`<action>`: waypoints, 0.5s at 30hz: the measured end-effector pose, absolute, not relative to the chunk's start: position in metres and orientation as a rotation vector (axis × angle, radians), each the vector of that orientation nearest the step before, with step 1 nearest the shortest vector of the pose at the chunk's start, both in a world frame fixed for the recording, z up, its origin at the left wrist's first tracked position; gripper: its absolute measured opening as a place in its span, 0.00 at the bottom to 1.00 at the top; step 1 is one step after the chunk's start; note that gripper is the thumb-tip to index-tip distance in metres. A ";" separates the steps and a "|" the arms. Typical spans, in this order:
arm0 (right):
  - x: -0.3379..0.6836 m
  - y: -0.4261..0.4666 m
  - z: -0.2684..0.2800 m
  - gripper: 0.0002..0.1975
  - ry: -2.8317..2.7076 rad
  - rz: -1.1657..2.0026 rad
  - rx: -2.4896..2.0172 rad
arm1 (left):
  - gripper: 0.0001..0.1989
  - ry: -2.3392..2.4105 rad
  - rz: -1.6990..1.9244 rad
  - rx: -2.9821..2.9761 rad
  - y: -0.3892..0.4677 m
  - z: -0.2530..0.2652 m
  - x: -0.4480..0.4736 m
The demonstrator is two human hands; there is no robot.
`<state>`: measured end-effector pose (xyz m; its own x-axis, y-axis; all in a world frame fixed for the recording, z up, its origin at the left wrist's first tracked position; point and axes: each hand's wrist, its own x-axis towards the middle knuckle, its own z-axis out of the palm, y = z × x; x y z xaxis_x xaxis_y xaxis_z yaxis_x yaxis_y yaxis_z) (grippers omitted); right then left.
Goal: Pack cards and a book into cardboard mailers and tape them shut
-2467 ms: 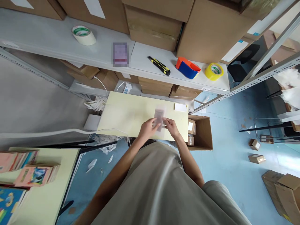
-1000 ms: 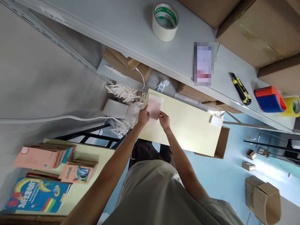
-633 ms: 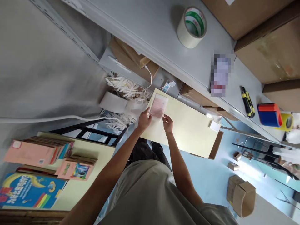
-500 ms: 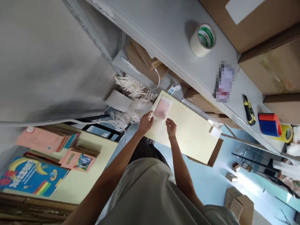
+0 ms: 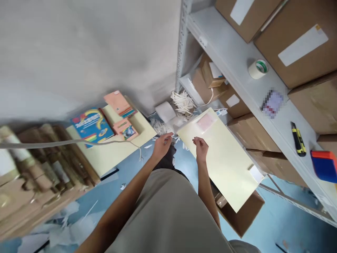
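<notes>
My left hand (image 5: pixel 161 147) is in the air over the gap beside the pale yellow board (image 5: pixel 223 158). Its fingers point forward, thumb apart from them, and nothing shows in them. My right hand (image 5: pixel 201 148) hovers over the board's near edge, fingers loosely bent and seemingly holding nothing. A flat pink item in a clear sleeve (image 5: pixel 205 122) lies at the board's far left end, apart from both hands. On the board's right end is a small white box or pad (image 5: pixel 255 173).
On the left, another board (image 5: pixel 116 154) carries pink booklets (image 5: pixel 126 128) and a blue book (image 5: pixel 93 125). A cable (image 5: pixel 79 141) crosses there. The right shelf (image 5: pixel 239 56) holds tape (image 5: pixel 258 69), a blurred phone-like item (image 5: pixel 273 103) and a box cutter (image 5: pixel 298 139). Shredded paper (image 5: pixel 183 102) lies ahead.
The view has swung left and pulled back. My left hand has moved off the sleeved pink item and the board. My right hand is also farther from that item, which stays on the board.
</notes>
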<state>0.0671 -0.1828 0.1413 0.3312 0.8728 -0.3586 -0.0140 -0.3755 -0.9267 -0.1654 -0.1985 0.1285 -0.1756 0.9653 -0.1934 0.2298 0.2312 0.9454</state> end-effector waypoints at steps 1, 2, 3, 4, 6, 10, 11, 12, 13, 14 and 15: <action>0.058 -0.193 0.145 0.21 -0.812 1.211 -1.631 | 0.17 1.617 1.053 1.117 -0.220 0.134 -0.174; 0.048 -0.204 0.148 0.22 -0.840 1.233 -1.606 | 0.18 1.635 1.082 1.086 -0.240 0.139 -0.181; 0.037 -0.214 0.150 0.23 -0.867 1.254 -1.586 | 0.18 1.654 1.113 1.056 -0.260 0.143 -0.189; 0.027 -0.224 0.152 0.24 -0.893 1.275 -1.568 | 0.19 1.674 1.145 1.030 -0.279 0.147 -0.197; 0.006 -0.243 0.154 0.25 -0.947 1.320 -1.537 | 0.20 1.717 1.210 0.986 -0.313 0.154 -0.211; -0.036 -0.268 0.164 0.24 -1.068 1.414 -1.461 | 0.20 1.801 1.359 0.890 -0.358 0.164 -0.243; -0.047 -0.272 0.167 0.24 -1.094 1.429 -1.444 | 0.20 1.817 1.403 0.861 -0.365 0.166 -0.252; -0.058 -0.275 0.170 0.24 -1.116 1.438 -1.430 | 0.20 1.831 1.447 0.834 -0.372 0.168 -0.262; -0.071 -0.279 0.174 0.25 -1.139 1.446 -1.416 | 0.20 1.845 1.489 0.810 -0.377 0.170 -0.272; -0.084 -0.283 0.178 0.25 -1.165 1.455 -1.398 | 0.19 1.858 1.525 0.791 -0.383 0.172 -0.283; -0.098 -0.289 0.181 0.25 -1.193 1.468 -1.380 | 0.19 1.868 1.555 0.776 -0.389 0.174 -0.295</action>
<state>-0.0984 -0.2886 0.1813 -0.1073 0.9594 -0.2609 0.0597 -0.2557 -0.9649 -0.2947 -0.3891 0.1737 -0.6613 0.7471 -0.0680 0.0688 0.1507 0.9862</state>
